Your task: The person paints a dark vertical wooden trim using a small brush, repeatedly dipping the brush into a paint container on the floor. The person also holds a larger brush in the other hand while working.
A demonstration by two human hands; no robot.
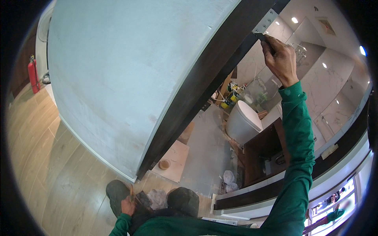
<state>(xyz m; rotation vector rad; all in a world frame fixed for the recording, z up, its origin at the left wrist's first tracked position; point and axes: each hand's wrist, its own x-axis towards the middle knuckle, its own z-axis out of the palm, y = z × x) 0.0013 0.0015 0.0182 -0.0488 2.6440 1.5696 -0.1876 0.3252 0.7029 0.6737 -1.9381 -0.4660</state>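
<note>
The fingers [273, 42] of the right hand [282, 62] pinched a small dark piece [260, 36] between thumb and forefinger, high on the right. That piece sat at the edge of a dark frame [204, 72], just beside the lower end of a pale metal plate [265, 22] with screws in it; whether it touched the plate could not be told. The right arm reached up in a green sleeve [298, 135].

Down near the person's knees, the left hand [128, 206] had its fingers curled around a thin orange-brown handle [131, 191]; the far end of it was too small to make out. Next to that hand lay a dark flat piece [144, 200] and a crumpled clear plastic bag [158, 199].

A pale blue wall [126, 70] stood left of the frame, and a red fire extinguisher [33, 74] was on the wood-look floor [65, 169] at the far left. Beyond the frame, a white toilet [242, 122] stood near a brown cabinet [256, 167], and a round tan container [164, 164] rested on a pale board [179, 157].
</note>
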